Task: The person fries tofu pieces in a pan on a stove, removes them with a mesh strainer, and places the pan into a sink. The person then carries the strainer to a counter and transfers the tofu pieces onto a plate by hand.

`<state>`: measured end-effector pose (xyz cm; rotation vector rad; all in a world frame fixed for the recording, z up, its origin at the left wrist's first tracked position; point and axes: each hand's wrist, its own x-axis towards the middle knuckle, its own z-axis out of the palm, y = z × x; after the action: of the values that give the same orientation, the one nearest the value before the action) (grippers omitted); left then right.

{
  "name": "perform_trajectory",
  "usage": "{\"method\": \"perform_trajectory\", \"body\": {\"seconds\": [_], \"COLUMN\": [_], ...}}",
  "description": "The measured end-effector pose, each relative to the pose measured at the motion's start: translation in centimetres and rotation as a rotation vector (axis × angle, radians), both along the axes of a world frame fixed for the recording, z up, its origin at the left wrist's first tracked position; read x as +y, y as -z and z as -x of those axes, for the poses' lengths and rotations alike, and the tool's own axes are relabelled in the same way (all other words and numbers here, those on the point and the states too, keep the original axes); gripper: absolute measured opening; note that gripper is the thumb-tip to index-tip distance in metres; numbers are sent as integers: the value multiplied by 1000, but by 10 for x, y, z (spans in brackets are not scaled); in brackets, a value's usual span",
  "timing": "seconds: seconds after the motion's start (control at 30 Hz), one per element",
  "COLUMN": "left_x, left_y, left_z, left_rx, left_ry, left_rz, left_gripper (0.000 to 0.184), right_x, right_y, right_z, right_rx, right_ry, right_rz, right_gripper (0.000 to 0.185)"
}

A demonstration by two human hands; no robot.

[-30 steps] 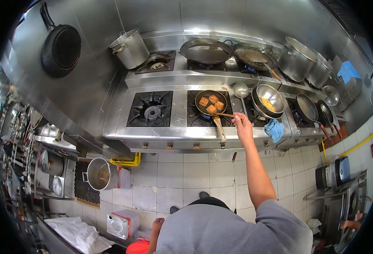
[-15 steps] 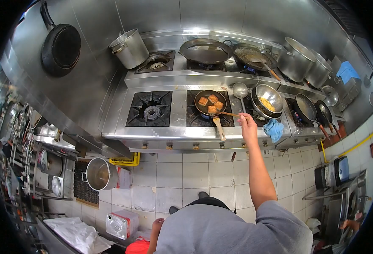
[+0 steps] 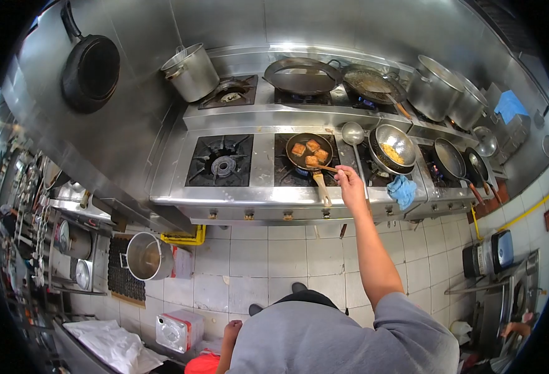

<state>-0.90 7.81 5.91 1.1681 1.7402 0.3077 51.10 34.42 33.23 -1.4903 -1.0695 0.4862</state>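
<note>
My right hand (image 3: 349, 182) is closed around a thin wooden utensil (image 3: 326, 167), whose tip is at the browned pieces (image 3: 312, 160) in a small frying pan (image 3: 300, 140). Several square pieces lie in the dark pan, which sits over a lit blue flame. The pan's pale handle (image 3: 322, 189) points toward me and nothing holds it. At the lower left, beside my body and a red item (image 3: 203, 363), my left hand (image 3: 233, 326) hangs low. Its fingers look curled, but they are too small and partly hidden to tell more.
A ladle (image 3: 353, 133), a strainer with yellow food (image 3: 393, 151) and a blue cloth (image 3: 402, 191) are right of the pan. Woks (image 3: 303, 76) and tall pots (image 3: 435, 88) stand behind. A large pot (image 3: 150, 256) sits at left. Another person's hand (image 3: 519, 328) shows at far right.
My right hand has moved slightly left and closer to the pan with the wooden utensil, after a small shift right. The pieces in the pan have shifted slightly.
</note>
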Motion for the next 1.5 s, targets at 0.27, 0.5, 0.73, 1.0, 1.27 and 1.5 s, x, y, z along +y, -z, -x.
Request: {"method": "perform_trajectory", "body": {"seconds": [0.27, 0.5, 0.73, 1.0, 1.27, 1.5], "left_x": [-15, -19, -9, -7, -11, -14], "left_y": [32, 39, 12, 25, 19, 41], "left_z": [13, 16, 9, 14, 13, 18], "left_rx": [-56, -102, 5, -39, -83, -155], "left_ry": [-81, -169, 18, -7, -60, -132], "left_rz": [25, 110, -48, -26, 1, 17], "left_gripper": [28, 30, 30, 28, 27, 27], "right_x": [-10, -17, -21, -22, -20, -24], "right_y": [-6, -12, -16, -8, -5, -15], "right_z": [-10, -14, -15, -16, -9, -3], "right_rx": [-4, 6, 31, -357, -360, -200], "right_ry": [59, 77, 80, 143, 97, 86], "right_rz": [12, 50, -12, 16, 17, 50], "right_gripper": [20, 20, 19, 20, 18, 17]}}
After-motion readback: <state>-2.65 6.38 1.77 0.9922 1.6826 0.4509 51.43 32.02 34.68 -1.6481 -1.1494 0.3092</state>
